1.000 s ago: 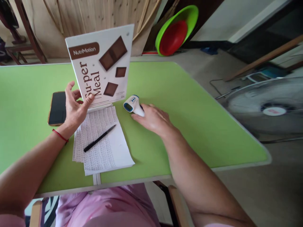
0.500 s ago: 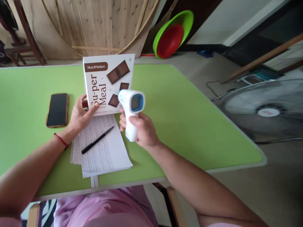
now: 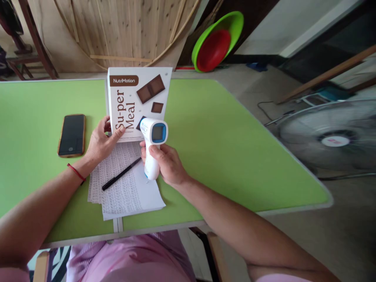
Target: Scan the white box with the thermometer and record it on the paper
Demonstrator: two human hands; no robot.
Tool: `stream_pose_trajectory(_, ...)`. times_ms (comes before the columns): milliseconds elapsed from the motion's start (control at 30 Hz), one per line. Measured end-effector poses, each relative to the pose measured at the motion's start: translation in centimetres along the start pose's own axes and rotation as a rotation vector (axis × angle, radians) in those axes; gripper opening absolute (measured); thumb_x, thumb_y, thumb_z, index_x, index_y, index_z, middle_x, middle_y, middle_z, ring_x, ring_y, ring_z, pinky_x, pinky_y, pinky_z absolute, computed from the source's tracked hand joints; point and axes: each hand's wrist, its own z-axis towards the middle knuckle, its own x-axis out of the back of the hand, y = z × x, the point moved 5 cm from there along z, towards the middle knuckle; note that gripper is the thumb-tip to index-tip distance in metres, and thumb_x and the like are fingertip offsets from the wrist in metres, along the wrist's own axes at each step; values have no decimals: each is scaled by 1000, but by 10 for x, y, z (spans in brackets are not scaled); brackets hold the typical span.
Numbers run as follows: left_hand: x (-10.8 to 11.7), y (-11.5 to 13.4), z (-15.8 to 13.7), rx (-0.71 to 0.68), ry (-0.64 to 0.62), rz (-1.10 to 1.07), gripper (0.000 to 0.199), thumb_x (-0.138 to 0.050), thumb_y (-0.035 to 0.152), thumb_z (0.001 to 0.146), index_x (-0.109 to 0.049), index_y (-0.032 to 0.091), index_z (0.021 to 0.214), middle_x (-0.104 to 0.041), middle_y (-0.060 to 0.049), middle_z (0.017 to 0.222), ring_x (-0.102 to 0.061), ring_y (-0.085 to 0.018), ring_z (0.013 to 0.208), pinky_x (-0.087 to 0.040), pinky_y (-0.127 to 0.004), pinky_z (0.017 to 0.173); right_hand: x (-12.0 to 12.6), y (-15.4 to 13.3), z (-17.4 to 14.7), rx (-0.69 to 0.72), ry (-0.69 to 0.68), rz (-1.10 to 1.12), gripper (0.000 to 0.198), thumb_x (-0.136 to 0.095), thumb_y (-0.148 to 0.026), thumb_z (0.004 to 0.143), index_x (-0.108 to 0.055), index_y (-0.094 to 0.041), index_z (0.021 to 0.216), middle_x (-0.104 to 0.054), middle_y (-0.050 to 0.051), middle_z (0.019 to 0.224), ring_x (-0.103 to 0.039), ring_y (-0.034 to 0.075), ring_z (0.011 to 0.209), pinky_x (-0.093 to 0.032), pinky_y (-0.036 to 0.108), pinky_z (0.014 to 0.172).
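- The left hand (image 3: 100, 143) is gripping a flat-faced, rectangular box (image 3: 139, 102).
- The right hand (image 3: 170, 163) is clasping a smooth, pistol-shaped thermometer (image 3: 149, 138).
- A slim pen (image 3: 121, 174) is lying nearer, on paper (image 3: 129, 201).

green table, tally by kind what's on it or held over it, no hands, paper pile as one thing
phone: 1
pen: 1
paper pile: 1
box, in the left hand: 1
thermometer, in the right hand: 1
total: 5
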Motion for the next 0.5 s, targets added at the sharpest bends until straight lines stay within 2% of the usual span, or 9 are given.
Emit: stream_pose_trajectory(500,0,2,0,-22,-15,15,43,-67,47,80,-58,17,111,-69,-11,110,-65,-23,93,-56,-35,71,3,2,2,17,5,-15,39,-66,-55,75,-63,-19,89,-56,-1,69,-49,10,58,-39,29,56)
